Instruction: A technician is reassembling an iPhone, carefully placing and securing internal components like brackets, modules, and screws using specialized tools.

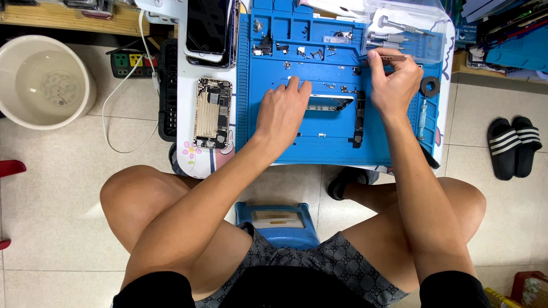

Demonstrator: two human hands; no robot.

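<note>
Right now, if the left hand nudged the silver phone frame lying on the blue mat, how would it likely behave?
The phone frame looks like a thin, gutted shell, so probably light. It lies flat, so it should slide rather than tip or roll, though the blue mat may grip it. The left hand already rests at its edge.

Silver phone frame, flat on blue mat, slim metal tweezers angled just above

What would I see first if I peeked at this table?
The bright blue rubber work mat covering the small table, dotted with tiny screws and parts. On it, the left hand rests on a silver phone frame, while the right hand holds thin metal tweezers. Left of the mat lies an opened gold phone body.
</note>
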